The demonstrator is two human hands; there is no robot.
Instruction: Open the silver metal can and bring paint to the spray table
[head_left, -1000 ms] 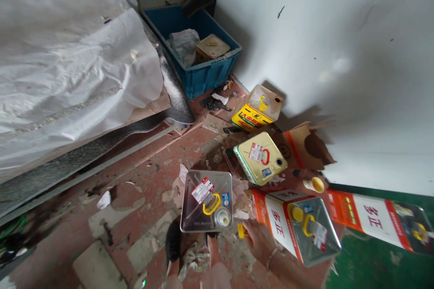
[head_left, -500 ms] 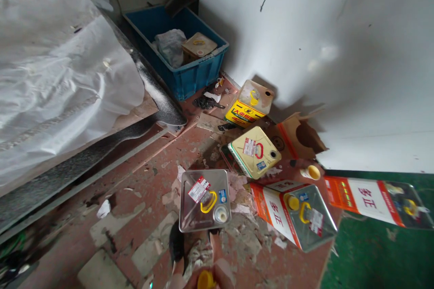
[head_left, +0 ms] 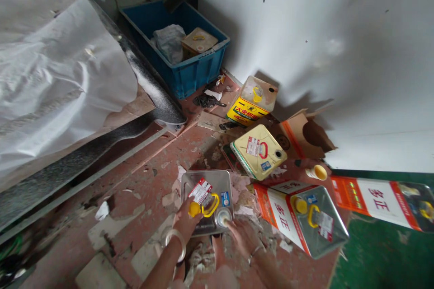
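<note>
Five square tin cans stand or lie on the littered red floor (head_left: 142,176), with a sixth inside the blue plastic crate (head_left: 193,74) by the white wall. The nearest, a bare silver can (head_left: 207,201) with a yellow loop handle, sits just before the person. The left hand (head_left: 186,221) pinches a round yellow cap (head_left: 194,209) over its top. The right hand (head_left: 242,235) fingers its white spout (head_left: 223,219), loosely curled. A torn cardboard box (head_left: 310,137) leans behind the cream can (head_left: 259,151).
</note>
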